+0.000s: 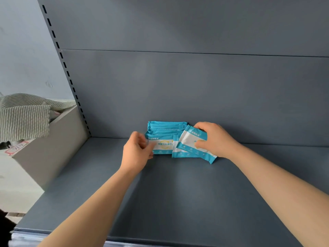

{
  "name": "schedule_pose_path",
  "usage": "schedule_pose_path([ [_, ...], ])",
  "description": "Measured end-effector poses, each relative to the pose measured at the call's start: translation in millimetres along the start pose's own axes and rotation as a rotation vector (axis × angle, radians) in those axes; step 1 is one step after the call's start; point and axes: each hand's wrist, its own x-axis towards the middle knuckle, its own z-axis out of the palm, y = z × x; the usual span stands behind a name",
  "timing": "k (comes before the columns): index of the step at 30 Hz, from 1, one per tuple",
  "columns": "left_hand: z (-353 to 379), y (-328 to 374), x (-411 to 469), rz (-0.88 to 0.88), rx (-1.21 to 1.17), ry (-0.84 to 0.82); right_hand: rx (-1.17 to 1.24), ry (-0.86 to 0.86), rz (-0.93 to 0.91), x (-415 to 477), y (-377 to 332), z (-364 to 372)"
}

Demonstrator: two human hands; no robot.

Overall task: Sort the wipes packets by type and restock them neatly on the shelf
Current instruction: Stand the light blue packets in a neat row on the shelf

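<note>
One grey shelf (178, 193) is carrying a single kind of goods, blue-and-white wipes packets: one upright row (163, 132) is showing roughly five or six overlapping top edges, too tightly packed for a sure count, and two more packets are standing just to its right, namely one tilted packet (190, 139) and one second packet (175, 147) half hidden behind it. Two hands are reaching in, one left hand (138, 150) and one right hand (213, 139). Off to the left, one cardboard box (53, 148) is sitting with one striped cloth (23, 120) draped over it.
</note>
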Motion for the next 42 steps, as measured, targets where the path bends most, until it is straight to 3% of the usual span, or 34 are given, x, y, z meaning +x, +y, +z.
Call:
schedule_pose_path([
  [5,5.2,-0.7,-7.1,0.053,0.081,-0.324,0.1,-0.04,-0.01,3.0,-14.4,2.8],
  [9,10.6,2.5,-3.6,-0.024,0.081,-0.268,0.078,-0.036,-0.013,4.0,-14.5,2.2],
  [18,-15.2,-14.0,1.8,-0.018,0.136,-0.242,-0.005,-0.026,0.113,-5.4,18.1,-4.6],
  [24,-15.2,-10.7,4.0,0.047,0.206,-0.206,-0.103,-0.035,-0.012,1.1,-5.2,13.1],
  [29,-18.2,-7.3,-0.6,0.002,-0.015,-0.251,-0.154,0.036,-0.104,2.7,-27.0,36.1],
  [32,-16.8,-6.1,-1.5,0.023,0.092,-0.244,-0.206,0.106,-0.157,4.8,-33.0,49.6],
  [37,-18.2,-15.7,3.1,0.038,0.234,-0.16,-0.213,0.165,-0.002,-7.3,-10.1,46.1],
  [42,-21.8,-18.4,1.5,0.001,0.103,-0.192,-0.13,0.052,0.227,-18.8,6.8,40.8],
])
